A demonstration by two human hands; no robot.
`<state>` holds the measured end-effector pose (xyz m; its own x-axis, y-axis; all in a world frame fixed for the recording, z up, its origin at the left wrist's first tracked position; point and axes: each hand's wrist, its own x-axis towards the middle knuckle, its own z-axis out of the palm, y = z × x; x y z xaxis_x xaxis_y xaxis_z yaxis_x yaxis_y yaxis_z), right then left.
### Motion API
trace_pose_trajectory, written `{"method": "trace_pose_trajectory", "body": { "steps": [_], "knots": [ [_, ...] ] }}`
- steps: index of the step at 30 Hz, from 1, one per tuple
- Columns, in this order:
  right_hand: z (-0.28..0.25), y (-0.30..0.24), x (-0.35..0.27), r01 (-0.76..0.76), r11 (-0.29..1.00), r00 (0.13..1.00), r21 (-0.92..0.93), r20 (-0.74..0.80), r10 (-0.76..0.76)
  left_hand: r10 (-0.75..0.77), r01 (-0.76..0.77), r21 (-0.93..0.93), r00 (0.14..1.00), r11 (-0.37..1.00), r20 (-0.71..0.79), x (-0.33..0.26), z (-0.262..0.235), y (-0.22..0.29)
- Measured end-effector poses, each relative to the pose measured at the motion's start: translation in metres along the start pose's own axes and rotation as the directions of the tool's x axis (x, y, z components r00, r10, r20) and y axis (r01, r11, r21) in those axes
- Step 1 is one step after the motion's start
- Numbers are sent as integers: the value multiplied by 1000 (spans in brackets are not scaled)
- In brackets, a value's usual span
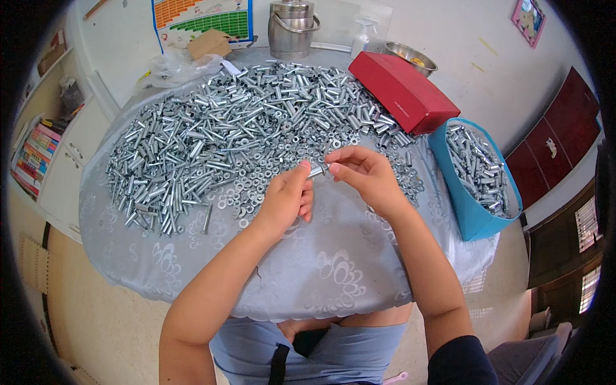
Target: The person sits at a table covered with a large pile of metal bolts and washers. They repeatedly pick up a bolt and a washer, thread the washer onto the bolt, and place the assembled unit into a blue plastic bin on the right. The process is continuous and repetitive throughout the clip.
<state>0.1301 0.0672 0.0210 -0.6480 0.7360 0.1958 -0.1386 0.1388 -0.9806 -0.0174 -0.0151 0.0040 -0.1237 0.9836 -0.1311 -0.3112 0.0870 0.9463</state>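
Left hand [289, 196] closed on a metal sleeve [316, 171], apparently steadying it; right hand [369, 177] has thumb and forefinger narrowed at its far end, grip cannot be told; sleeve raised above the table [295, 273]; loose washers [256, 186] and fastener heap [205, 131] lie ahead, presumably for easy reach; filled blue bin [487, 226] stands right.

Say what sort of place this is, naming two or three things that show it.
Probably a room in a home: there are shelved books, a pink-framed wall picture and a patterned tablecloth, though metal fasteners lie heaped on it.
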Motion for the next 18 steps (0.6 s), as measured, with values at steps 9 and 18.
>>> {"method": "trace_pose_trajectory", "body": {
  "steps": [9, 18],
  "knots": [
    [-4, 2, -1, -78, 969, 995, -233, 44, 91, 12, -13, 32, 999, 999, 52, 0, 4, -3],
    [-6, 3, -4, -52, 946, 987, -320, 130, 98, 62, -65, 64, 997, 996, 48, 0, -2, -4]
  ]
}}
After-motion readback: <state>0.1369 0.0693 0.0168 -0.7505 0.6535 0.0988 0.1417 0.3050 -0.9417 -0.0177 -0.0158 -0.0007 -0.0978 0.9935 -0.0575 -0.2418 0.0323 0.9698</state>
